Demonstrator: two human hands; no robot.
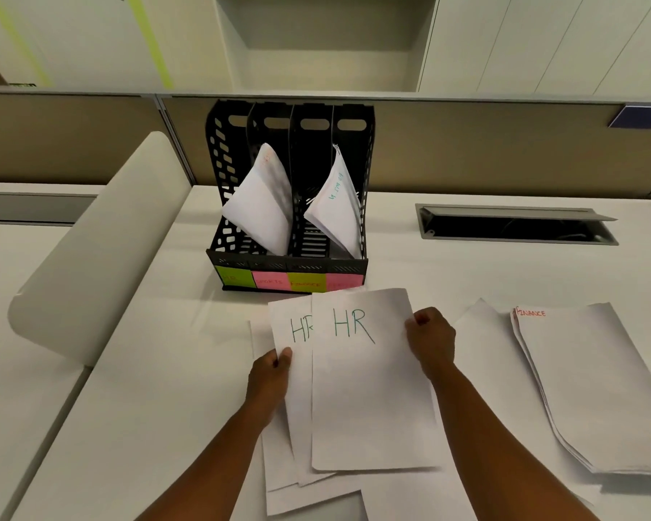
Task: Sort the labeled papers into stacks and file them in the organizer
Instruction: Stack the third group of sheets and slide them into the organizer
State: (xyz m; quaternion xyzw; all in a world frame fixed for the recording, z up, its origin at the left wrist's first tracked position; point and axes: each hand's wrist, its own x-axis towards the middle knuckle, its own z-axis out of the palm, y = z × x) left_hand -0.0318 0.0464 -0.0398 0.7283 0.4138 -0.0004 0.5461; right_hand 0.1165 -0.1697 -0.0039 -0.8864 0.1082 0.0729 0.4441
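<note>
While the left hand (269, 374) pinches one white "HR" sheet (292, 370), the right hand (431, 342) grips another white "HR" sheet (369, 389) over the white table (147, 408), near the black four-slot organizer (290, 197).

Black perforated organizer (218, 174); green-lettered white papers (369, 389).

Office, cubicle partition (466, 144), desk (166, 370), cabinets (542, 39)
</note>
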